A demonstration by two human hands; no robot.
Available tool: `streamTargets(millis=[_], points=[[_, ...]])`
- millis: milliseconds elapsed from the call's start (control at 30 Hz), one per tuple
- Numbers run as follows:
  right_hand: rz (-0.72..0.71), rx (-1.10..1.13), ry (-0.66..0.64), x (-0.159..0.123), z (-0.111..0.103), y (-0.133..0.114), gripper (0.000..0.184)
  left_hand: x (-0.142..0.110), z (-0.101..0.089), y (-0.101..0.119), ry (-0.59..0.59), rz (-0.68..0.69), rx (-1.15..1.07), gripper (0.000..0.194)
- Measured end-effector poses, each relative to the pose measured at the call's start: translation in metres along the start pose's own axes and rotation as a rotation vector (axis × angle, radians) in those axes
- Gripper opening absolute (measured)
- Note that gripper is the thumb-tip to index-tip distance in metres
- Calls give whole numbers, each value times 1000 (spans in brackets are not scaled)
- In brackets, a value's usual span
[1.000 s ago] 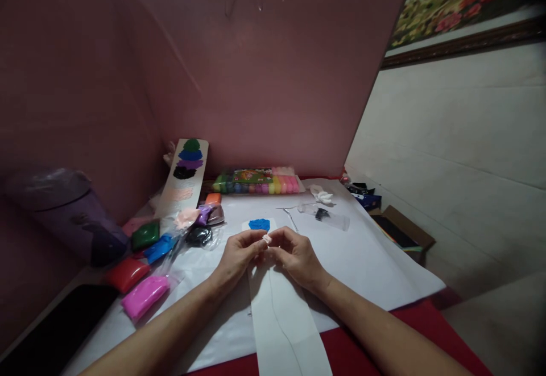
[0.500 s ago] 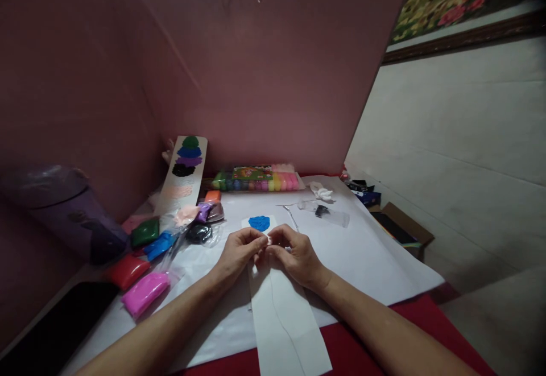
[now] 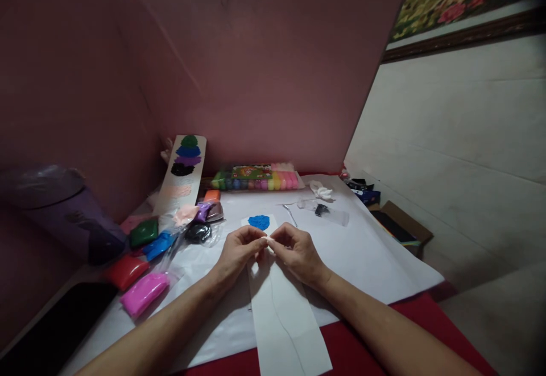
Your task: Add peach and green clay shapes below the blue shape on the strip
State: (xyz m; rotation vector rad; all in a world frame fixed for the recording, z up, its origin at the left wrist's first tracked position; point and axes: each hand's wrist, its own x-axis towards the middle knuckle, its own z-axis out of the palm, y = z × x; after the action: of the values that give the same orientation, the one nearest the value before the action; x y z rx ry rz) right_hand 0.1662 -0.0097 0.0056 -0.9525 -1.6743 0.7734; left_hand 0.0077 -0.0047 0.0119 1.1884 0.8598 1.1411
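Observation:
Between the fingertips of both hands is a small piece of white modelling clay [image 3: 268, 239], mostly covered by the fingers. My left hand [image 3: 242, 251] pinches it from the left, and my right hand [image 3: 297, 255] from the right, thumbs nearly meeting. Below the hands lies a long white card strip [image 3: 281, 319] with a thin pencil line curving along it. A patch of blue clay [image 3: 259, 222] is spread at the card's far end, just beyond my fingers.
Bagged clay lies on the left: pink [image 3: 145, 295], red [image 3: 127, 272], green [image 3: 144, 232], black [image 3: 199, 232]. A sample card [image 3: 181, 174] leans behind. A pack of coloured clay [image 3: 256, 177], white clay lump [image 3: 321, 190], clear plastic packet [image 3: 336, 215] and dark phone-like slab [image 3: 60, 325] surround the workspace.
My right thumb and fingers have closed in toward the left fingertips, pressing the white clay. The card and surrounding items stay in place.

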Motion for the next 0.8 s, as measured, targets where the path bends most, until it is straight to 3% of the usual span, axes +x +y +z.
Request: streamTargets(millis=[167, 300, 467, 667, 800], points=[[208, 224, 90, 6, 1, 9, 18, 1, -1, -2, 129, 1, -104, 23], [274, 300, 89, 8, 3, 16, 19, 0, -3, -1, 117, -62, -115, 25], [238, 317, 57, 4, 5, 11, 12, 0, -1, 0, 86, -54, -96, 30], [143, 252, -57, 0, 4, 4, 10, -1, -1, 0, -34, -40, 32, 31], [79, 104, -34, 0, 3, 3, 6, -1, 0, 0, 18, -42, -27, 28]])
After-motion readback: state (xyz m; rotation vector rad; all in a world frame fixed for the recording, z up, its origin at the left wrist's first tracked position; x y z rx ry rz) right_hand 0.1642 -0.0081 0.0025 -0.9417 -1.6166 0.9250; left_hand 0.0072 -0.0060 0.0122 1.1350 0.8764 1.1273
